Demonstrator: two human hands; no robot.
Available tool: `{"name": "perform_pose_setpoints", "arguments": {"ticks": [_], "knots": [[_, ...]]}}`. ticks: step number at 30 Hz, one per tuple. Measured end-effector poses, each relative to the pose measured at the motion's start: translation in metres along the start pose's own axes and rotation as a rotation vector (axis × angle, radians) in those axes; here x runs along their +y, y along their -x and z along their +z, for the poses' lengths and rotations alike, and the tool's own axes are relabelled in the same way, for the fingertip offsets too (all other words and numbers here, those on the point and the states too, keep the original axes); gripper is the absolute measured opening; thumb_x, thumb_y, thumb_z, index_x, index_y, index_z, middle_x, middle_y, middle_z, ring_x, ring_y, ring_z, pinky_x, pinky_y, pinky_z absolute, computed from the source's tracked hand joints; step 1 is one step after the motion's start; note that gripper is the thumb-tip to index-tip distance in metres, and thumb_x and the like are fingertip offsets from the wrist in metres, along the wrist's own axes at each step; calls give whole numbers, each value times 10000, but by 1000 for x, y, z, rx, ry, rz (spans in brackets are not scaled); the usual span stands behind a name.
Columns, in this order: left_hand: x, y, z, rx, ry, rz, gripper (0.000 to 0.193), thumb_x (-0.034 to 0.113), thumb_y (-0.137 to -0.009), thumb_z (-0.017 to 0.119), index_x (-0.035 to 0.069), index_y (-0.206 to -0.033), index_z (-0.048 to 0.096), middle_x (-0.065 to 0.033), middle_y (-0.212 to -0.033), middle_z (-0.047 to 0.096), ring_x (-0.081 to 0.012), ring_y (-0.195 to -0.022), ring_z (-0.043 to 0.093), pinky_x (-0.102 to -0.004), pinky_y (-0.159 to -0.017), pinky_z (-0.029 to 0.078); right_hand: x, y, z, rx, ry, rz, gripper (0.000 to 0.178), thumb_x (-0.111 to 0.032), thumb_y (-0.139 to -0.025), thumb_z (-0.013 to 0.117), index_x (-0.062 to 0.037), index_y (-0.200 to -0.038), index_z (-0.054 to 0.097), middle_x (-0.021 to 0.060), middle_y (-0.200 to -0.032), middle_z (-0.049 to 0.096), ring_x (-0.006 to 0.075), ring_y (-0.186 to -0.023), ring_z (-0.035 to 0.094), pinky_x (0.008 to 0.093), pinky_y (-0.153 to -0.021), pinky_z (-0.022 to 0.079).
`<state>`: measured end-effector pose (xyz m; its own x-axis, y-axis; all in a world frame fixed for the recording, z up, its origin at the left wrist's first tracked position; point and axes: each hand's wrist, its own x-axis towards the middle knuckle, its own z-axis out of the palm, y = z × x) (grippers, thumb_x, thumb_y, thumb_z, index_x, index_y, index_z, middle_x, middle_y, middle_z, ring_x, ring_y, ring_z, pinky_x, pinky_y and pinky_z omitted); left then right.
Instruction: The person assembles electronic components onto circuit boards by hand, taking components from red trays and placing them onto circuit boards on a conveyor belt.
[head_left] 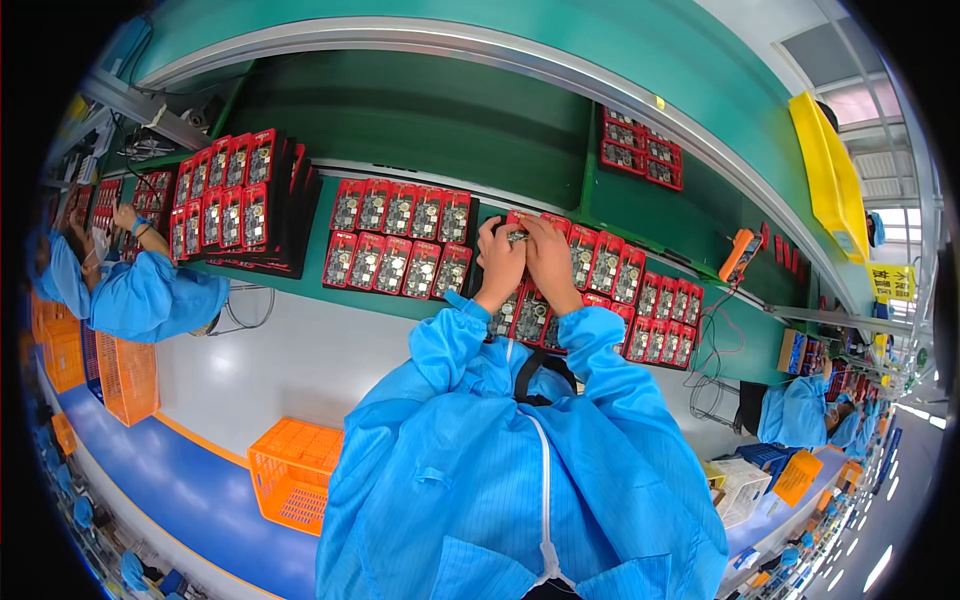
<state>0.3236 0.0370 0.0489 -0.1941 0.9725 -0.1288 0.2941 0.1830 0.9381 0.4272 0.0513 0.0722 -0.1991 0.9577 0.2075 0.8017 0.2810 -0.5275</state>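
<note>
My left hand [502, 262] and my right hand [550, 262] meet over a group of red trays on the green bench. Their bent fingers close around a small circuit board [517, 236] at the far row of this group. The fingers cover most of the board, so I cannot tell whether it is seated in its red tray. Other red trays with grey boards [529, 318] show below my wrists, and more boards in red trays [606, 262] lie just right of my right hand.
Left of my hands lies another block of red trays [397, 237], with a tall stack [228, 195] beyond it. An orange handheld meter [740, 254] with cables stands at the right. Orange crates [293, 470] sit below the bench. A co-worker's blue sleeve [165, 290] is at far left.
</note>
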Motion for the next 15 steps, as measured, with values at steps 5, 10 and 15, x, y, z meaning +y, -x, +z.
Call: {"name": "perform_pose_setpoints", "arguments": {"ticks": [5,10,15], "knots": [[1,0,-2,-32,29,-26,303,155,-850,538,40,-1124,595,-153,-1356,384,-360,-1262,366,-461,-1048,305,3,2,0,130,-148,-24,357,4,-802,531,-12,-1146,626,155,-1173,597,378,-976,569,454,-856,474],[-1,0,-1,-9,14,-16,290,163,-855,540,48,-1115,597,-147,-1369,367,-362,-1266,359,-477,-1040,303,1,6,0,59,-100,16,343,-21,-835,530,-17,-1167,619,164,-1195,559,376,-1007,554,438,-873,465],[2,3,-1,-14,-33,-12,338,162,-855,544,58,-1176,561,-147,-1375,358,-376,-1271,342,-487,-1031,298,-1,4,-2,13,-66,31,334,-45,-858,535,-24,-1182,615,167,-1217,544,382,-1053,534,434,-906,445]]}}
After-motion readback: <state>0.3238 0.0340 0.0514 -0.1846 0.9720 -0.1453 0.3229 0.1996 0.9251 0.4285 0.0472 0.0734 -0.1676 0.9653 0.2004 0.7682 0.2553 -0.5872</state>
